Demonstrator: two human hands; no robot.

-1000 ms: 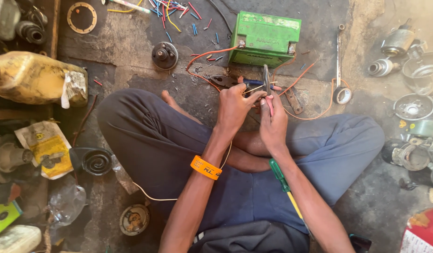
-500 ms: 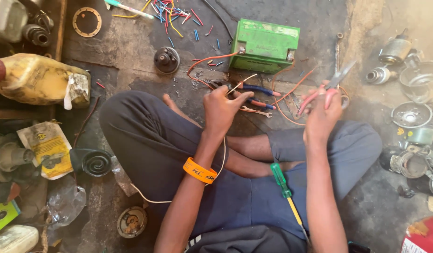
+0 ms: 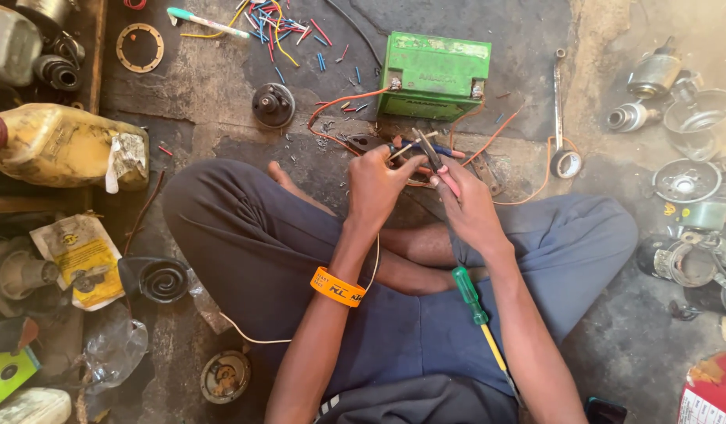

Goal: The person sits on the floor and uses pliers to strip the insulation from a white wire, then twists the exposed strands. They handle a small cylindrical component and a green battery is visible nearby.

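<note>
Pliers (image 3: 435, 161) sit in my right hand (image 3: 469, 208), grip closed on their red handles, jaws at a thin wire (image 3: 414, 145) pinched in my left hand (image 3: 375, 188) just before the green battery (image 3: 434, 74) on the floor. Too hard a squeeze could, I judge, sever the strand — or slip toward my fingertips. Whether the jaws actually bite the wire I cannot tell — fingers hide the contact.

Two bare hands are in view, a left hand (image 3: 376, 184) and a right hand (image 3: 466, 206). There is one green box-shaped battery (image 3: 434, 75), one pair of red-handled pliers (image 3: 437, 163), one green-handled screwdriver (image 3: 474, 308), one long steel spanner (image 3: 558, 94), one roll of tape (image 3: 566, 163), one yellow plastic jug (image 3: 65, 148) and one orange wristband (image 3: 338, 286).
</note>
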